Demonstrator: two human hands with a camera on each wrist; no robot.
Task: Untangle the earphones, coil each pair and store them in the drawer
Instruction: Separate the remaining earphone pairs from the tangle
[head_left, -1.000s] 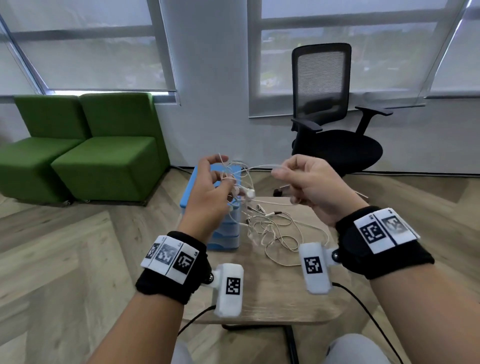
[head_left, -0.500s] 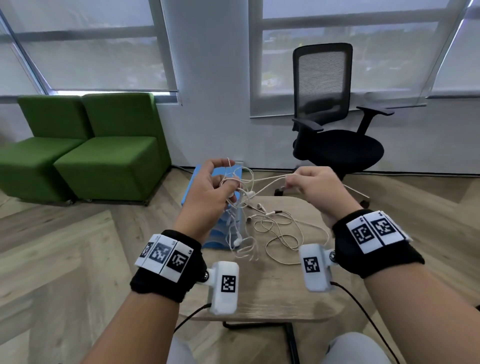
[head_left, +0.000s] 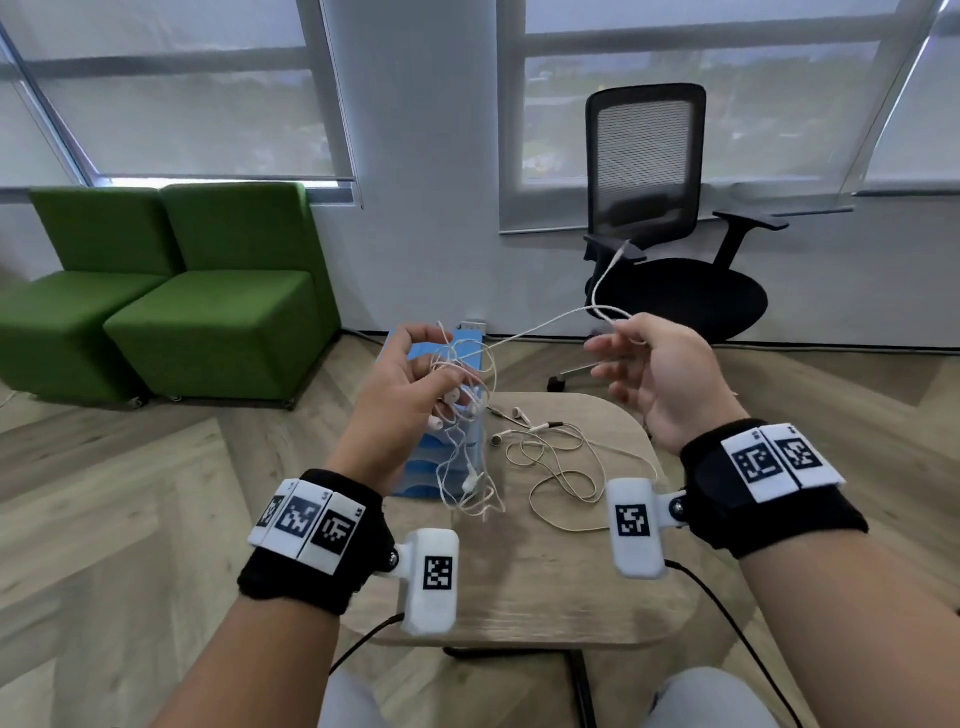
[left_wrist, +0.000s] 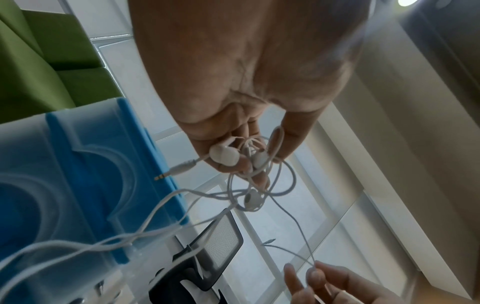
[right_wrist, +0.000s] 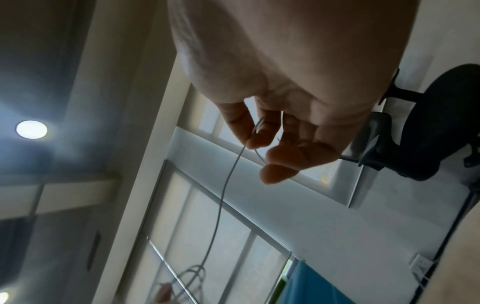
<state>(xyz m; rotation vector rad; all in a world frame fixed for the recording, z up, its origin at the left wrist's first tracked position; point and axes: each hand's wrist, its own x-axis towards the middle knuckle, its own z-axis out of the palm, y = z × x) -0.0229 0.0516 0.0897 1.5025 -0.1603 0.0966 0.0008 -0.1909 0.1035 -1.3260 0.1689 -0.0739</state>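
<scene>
My left hand (head_left: 415, 374) is raised over the table and grips a tangle of white earphones (head_left: 462, 405), with buds and a plug (left_wrist: 179, 168) bunched at its fingertips (left_wrist: 233, 164). Loops of the tangle hang down beside the blue drawer unit (head_left: 415, 467). One cord (head_left: 540, 327) runs from the tangle rightward to my right hand (head_left: 639, 364), which pinches it between thumb and forefinger (right_wrist: 249, 133); the cord's free end arcs upward past the hand. Another pair of earphones (head_left: 550, 462) lies loose on the wooden table (head_left: 519, 571).
The blue drawer unit stands at the table's far left corner with its drawers closed. A black office chair (head_left: 665, 234) is behind the table, green seats (head_left: 182, 291) at the left. The table is small, with its rounded edge close to my knees.
My right hand has pulled its cord up and to the right, away from the left hand, so a longer free length now stretches between them. The left hand keeps its hold on the tangle.
</scene>
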